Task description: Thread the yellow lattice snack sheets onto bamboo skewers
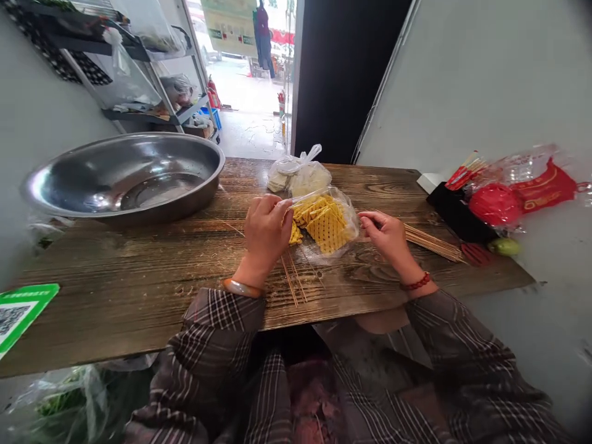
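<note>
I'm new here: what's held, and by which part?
The left hand seems to pinch the yellow-filled bag by its edge; for the right hand, I cannot tell.

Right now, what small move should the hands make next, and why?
Probably ease the right hand in to steady the clear bag by its right edge: the left hand is at the bag's left side, yellow pieces lie piled in it, and the right hand is beside it, though whether it touches is unclear.

Shows left hand [267, 227] and right hand [386, 237] flanking clear bag [350, 213] of yellow slices [328, 227], centre frame; includes steel basin [178, 211] at upper left, loose skewers [290, 283] below centre.
</note>
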Tool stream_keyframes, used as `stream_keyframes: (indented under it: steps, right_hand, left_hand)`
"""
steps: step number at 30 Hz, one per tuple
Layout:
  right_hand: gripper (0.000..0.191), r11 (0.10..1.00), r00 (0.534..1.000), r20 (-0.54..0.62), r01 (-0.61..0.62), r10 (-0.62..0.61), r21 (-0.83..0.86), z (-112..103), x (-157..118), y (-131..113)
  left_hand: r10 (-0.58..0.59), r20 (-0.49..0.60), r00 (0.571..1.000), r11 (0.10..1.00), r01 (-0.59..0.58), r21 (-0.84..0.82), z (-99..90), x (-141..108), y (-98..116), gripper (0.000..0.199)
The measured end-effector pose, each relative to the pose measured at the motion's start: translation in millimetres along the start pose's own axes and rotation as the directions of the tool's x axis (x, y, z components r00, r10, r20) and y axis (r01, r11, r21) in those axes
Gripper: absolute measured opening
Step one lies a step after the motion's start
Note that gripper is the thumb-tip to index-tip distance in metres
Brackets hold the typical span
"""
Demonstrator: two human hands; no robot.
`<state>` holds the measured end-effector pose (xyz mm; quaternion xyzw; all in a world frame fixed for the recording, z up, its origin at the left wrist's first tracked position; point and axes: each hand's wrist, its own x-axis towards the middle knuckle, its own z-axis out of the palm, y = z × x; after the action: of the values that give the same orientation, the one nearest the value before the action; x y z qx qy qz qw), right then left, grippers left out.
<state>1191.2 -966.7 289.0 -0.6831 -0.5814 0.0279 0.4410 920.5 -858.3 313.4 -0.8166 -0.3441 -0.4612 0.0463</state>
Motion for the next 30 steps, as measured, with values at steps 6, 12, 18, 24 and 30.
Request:
stream_keyframes:
  steps: [6, 12, 18, 24, 30]
  right_hand:
    - [0.032, 0.933, 0.993, -0.114, -0.061, 0.022, -0.354, -49, -1, 66]
    - [0.033, 0.843, 0.991, 0.125, 0.027, 0.047, -0.537, -45, -3, 80]
    - [0.024, 0.77, 0.983, 0.162, 0.042, 0.081, -0.636, -22, -4, 78]
    - [0.025, 0.72, 0.981, 0.184, 0.082, 0.065, -0.69, -19, -7, 78]
    - [0.028, 0.706, 0.974, 0.227, 0.167, -0.009, -0.688, -19, -11, 78]
  left_hand:
    - [0.099, 0.244, 0.965, 0.995, -0.099, -0.013, 24.8, -3, 20, 0.024]
    - [0.041, 0.427, 0.904, 0.997, -0.063, 0.038, 43.2, 10, 37, 0.029]
    - [0.001, 0.4, 0.917, 1.0, -0.002, 0.002, 62.6, 8, 31, 0.032]
    - [-0.068, 0.375, 0.924, 0.99, 0.11, -0.091, 69.7, 1, 25, 0.026]
    - [-0.151, 0.418, 0.896, 0.978, 0.198, -0.07, 61.8, 0, 35, 0.016]
